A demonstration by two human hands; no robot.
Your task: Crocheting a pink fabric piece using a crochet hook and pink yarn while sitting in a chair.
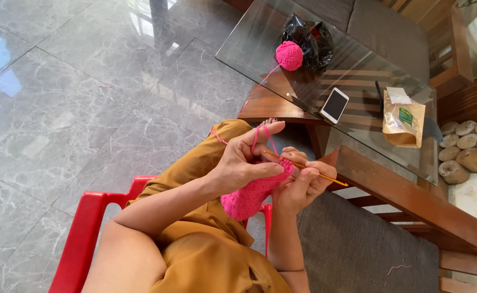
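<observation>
Left hand (244, 160) and right hand (303, 184) raised, fingers pinched

Glossy grey marble floor (76, 108), glass table (352, 76)

A pink crocheted piece (247, 198) hangs limp between the hands, an orange crochet hook (306, 168) slanting through its top edge, pink yarn (261, 135) looped upward.

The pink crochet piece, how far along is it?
Done: a short pink crochet piece hangs below the hands. In hand: the left hand tensions the yarn while the right hand works the crochet hook. Left: the yarn ball on the glass table looks mostly full.
</observation>
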